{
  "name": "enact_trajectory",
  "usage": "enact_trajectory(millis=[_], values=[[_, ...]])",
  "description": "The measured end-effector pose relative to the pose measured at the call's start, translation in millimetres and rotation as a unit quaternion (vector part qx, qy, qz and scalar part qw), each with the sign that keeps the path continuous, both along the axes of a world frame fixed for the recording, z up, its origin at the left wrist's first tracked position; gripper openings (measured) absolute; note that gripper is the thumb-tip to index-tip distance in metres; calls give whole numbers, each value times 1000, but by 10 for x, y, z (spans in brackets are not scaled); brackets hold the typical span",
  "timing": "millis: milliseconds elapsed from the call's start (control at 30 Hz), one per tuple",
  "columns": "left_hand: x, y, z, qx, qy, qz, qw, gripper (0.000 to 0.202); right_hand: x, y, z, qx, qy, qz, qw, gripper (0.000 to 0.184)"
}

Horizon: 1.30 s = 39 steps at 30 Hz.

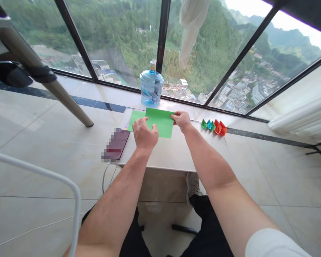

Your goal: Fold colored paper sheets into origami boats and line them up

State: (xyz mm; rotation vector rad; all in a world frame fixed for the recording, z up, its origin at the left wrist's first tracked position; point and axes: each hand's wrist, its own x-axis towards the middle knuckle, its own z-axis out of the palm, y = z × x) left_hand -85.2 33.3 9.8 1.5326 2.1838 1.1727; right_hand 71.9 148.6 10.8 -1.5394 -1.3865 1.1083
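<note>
A bright green sheet of paper is held up over the small white table by my right hand, whose fingers pinch its right edge. My left hand is at the sheet's left side with the fingers apart, in front of another green sheet that lies at the table's far left. Whether the left fingertips touch paper I cannot tell. Several folded paper boats in green, blue and red stand in a row at the table's right end.
A phone or tablet with a cable lies at the left edge of the white table. Behind the table, a blue water jug stands by the windows. A slanted pole and a white curved tube are on the left.
</note>
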Motion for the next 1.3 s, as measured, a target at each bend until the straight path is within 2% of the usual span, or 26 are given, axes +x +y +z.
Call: enact_trajectory(millis=[67,100,167,200,267,367,433,567,633,700,767,867,967,1033,1233,1300], values=[[2,-2,29,-20,-67,11,997,55,369,-332,65,-9,47,-21,999,13],[15,-3,19,-65,-128,-16,990,53,537,-504,82,-12,59,-33,998,15],[77,-8,-43,-153,-269,-108,945,39,816,-827,82,-18,92,-63,994,18],[125,-14,-86,-172,-313,-132,925,32,923,-967,67,-20,117,-71,990,19],[246,-38,-172,-152,-369,-145,905,28,1078,-1190,19,-31,155,-83,984,21],[426,-99,-249,-151,-436,-170,871,31,1203,-1371,-66,-55,157,-58,984,25],[506,-139,-259,-149,-459,-177,858,33,1244,-1410,-114,-58,145,-48,987,21],[545,-170,-236,-118,-471,-161,859,35,1294,-1430,-152,-24,133,-68,989,16],[527,-154,-223,-114,-484,-147,855,35,1331,-1457,-135,-6,152,-65,986,34],[507,-128,-213,-123,-502,-134,846,35,1379,-1496,-103,23,179,-12,984,63],[499,-105,-205,-151,-512,-128,836,34,1428,-1530,-75,46,173,45,983,71],[514,-98,-194,-174,-515,-136,828,33,1476,-1549,-68,51,146,80,985,59],[542,-123,-181,-179,-526,-161,816,32,1486,-1538,-87,53,127,76,988,36],[557,-147,-172,-179,-529,-167,813,31,1479,-1535,-91,65,119,65,989,28],[579,-195,-165,-163,-539,-150,813,25,1444,-1585,-59,88,153,81,981,29],[589,-203,-159,-163,-538,-155,812,23,1429,-1588,-61,95,151,72,981,25]])
